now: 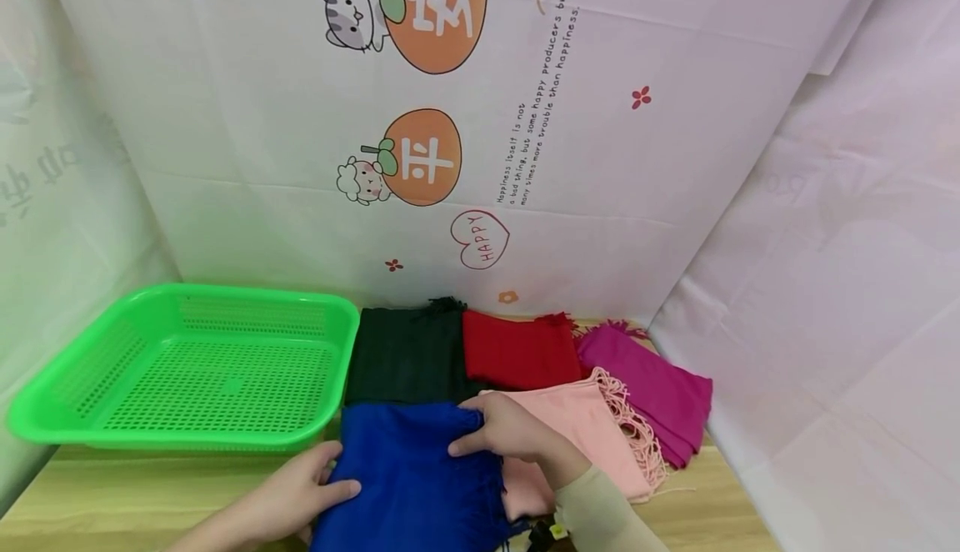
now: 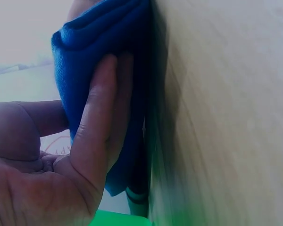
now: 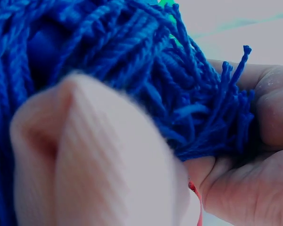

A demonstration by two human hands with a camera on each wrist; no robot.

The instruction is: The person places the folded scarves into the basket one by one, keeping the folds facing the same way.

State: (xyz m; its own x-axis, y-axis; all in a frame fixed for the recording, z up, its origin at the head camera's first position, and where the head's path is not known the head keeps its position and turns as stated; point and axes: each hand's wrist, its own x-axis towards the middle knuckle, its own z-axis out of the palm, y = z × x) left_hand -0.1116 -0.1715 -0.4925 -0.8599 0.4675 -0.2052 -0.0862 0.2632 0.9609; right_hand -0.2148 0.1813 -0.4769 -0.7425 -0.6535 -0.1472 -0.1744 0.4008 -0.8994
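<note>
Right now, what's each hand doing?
Left hand: grips the blue scarf at its left edge.
Right hand: fingers curled on the same scarf's right side.

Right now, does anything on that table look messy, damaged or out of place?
Nothing looks damaged or spilled. The dark green scarf, red scarf, magenta scarf and pink scarf lie folded, slightly overlapping. The green basket holds nothing. The left hand and right hand hold the blue scarf on the wooden table.

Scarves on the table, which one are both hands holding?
The blue scarf, nearest the front edge. The left hand and right hand grip its sides; the green, red, magenta and pink ones lie untouched.
</note>
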